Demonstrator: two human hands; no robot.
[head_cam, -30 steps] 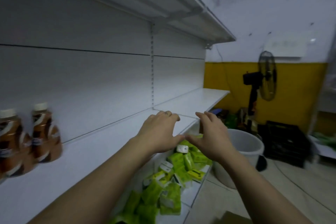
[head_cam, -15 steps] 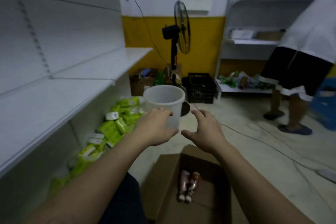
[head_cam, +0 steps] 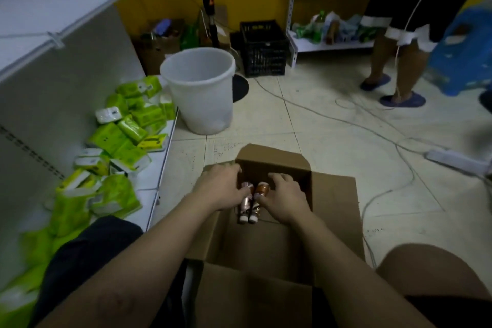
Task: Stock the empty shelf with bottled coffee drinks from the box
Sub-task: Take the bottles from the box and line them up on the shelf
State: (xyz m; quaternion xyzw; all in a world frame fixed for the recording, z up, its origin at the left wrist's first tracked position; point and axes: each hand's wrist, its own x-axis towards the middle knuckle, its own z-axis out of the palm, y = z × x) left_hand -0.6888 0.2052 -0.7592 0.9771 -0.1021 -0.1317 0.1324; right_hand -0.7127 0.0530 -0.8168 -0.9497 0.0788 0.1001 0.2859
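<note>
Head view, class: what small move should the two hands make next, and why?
Probably tighten each grip and lift: the left hand and right hand rest on the two brown white-capped coffee bottles lying in the open cardboard box.

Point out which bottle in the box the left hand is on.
The paler, pinkish bottle, left of the browner bottle that the right hand grips.

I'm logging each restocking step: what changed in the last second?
Both hands came away from the shelf empty and went down into the box. The left hand now grips the left bottle, the right hand the right bottle. Both bottles lie side by side where they were.
</note>
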